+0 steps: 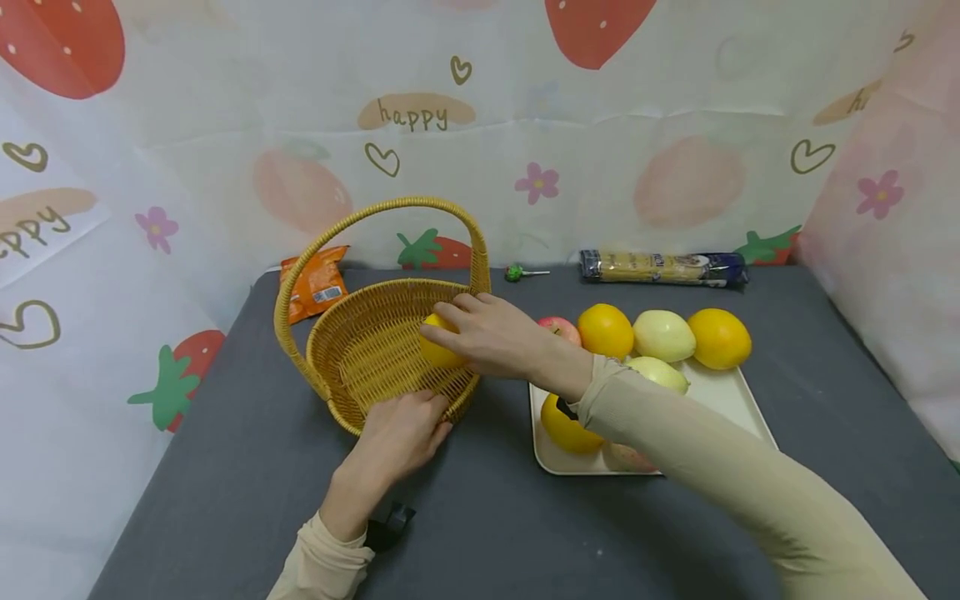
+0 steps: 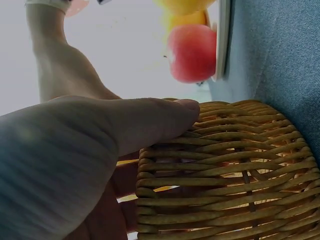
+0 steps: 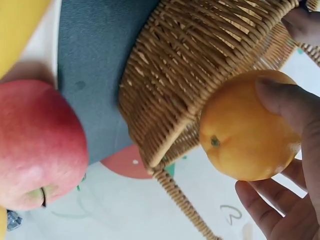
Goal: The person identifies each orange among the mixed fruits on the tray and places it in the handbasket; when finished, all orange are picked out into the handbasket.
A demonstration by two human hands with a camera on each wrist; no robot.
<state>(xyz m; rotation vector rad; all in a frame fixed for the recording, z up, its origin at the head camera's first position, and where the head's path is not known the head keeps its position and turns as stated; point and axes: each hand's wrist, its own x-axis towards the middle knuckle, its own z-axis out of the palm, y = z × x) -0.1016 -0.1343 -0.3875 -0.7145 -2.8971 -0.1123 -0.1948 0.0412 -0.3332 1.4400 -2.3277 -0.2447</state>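
My right hand point(image 1: 498, 333) holds an orange point(image 3: 245, 130) over the right side of a woven basket point(image 1: 360, 350) with a tall arched handle point(image 1: 405, 202). In the right wrist view the thumb lies on top of the orange and the fingers are beneath it, close beside the basket's rim. My left hand point(image 1: 401, 429) grips the near rim of the basket, its thumb point(image 2: 160, 122) outside the wicker and the other fingers inside, as the left wrist view shows. Only bare wicker shows in the visible part of the basket's inside.
Right of the basket stands a cream tray point(image 1: 731, 408) with a red apple point(image 3: 40, 142), several orange fruits point(image 1: 605, 331) and pale green fruits point(image 1: 664, 336), partly hidden by my right arm. Behind lie an orange packet point(image 1: 318, 279), a lollipop point(image 1: 514, 272) and a long pasta pack point(image 1: 660, 267).
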